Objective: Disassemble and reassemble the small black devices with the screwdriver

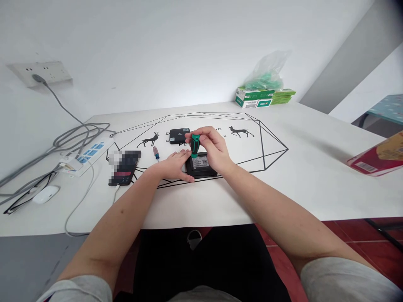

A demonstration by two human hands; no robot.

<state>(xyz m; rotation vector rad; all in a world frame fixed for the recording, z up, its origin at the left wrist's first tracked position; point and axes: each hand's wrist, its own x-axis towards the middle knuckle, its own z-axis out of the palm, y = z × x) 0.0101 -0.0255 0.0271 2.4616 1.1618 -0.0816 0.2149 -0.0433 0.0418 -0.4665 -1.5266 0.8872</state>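
Observation:
A black drive enclosure with a labelled hard drive (200, 162) in it lies flat on the white table. My right hand (217, 149) grips the green and black handle of a screwdriver (195, 146), held upright over the drive's left part. The tip is hidden, so I cannot tell whether it meets a screw. Against the enclosure's left edge rests my left hand (176, 165), fingers stretched out and thumb apart. Just behind the hands lies a flat black cover (179, 136) with small labels. A smaller screwdriver (156, 153) with a reddish and blue handle lies left of my left hand.
To the left are a phone (126, 167) on a cable, a power strip (91, 155), coiled grey cords, glasses (30, 193) and a white earbud case (45, 194). Green and white boxes (255, 97) under a plastic bag stand back right. A red package (378, 157) sits at the right edge.

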